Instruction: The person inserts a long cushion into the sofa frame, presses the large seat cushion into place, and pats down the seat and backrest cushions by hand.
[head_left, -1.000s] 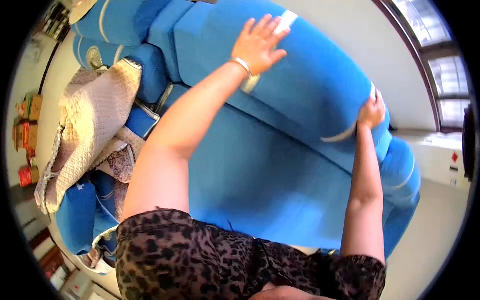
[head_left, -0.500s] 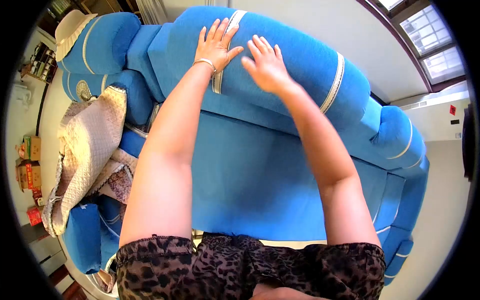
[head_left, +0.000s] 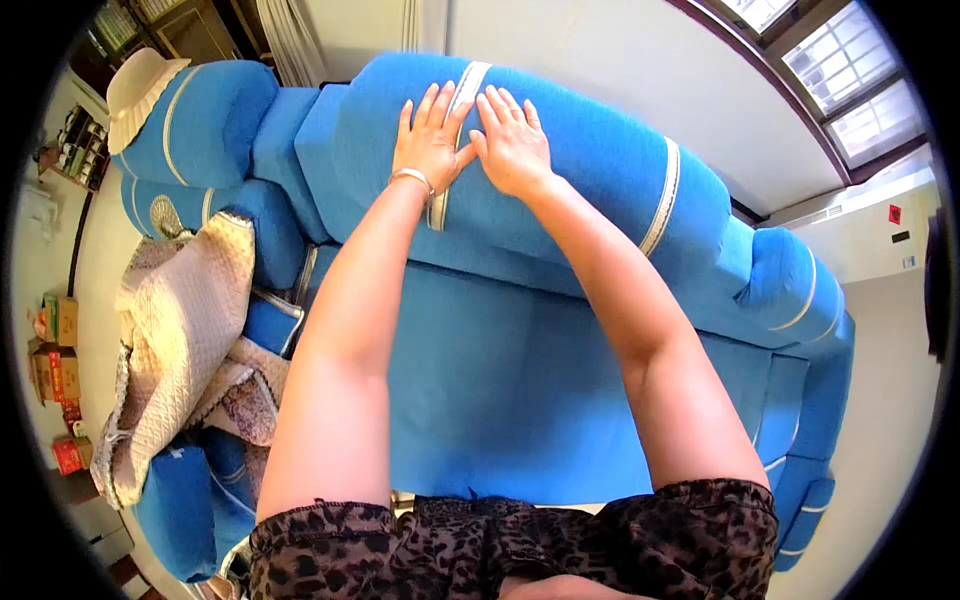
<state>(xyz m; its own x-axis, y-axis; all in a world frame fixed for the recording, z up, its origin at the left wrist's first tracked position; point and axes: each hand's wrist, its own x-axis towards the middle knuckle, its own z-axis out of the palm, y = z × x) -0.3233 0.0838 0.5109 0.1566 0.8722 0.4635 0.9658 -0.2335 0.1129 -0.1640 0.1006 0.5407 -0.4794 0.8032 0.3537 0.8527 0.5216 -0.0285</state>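
Observation:
Both of my hands lie flat on the padded backrest of a blue sofa. My left hand, with a bracelet on its wrist, rests with fingers spread at a white trim band that runs over the backrest. Just right of it, my right hand is open, palm down, its thumb close to or touching the left thumb. Neither hand holds anything. Below the arms stretches the sofa's blue seat. A second white trim band crosses the backrest farther right.
At the left, a quilted beige cover is heaped over a blue armchair. A wide-brimmed hat sits on another blue seat back. Cardboard boxes stand along the left wall. A window is at the upper right.
My right hand has come down onto the backrest and moved left beside my left hand. The view has tilted slightly upward, so the sofa sits lower in it.

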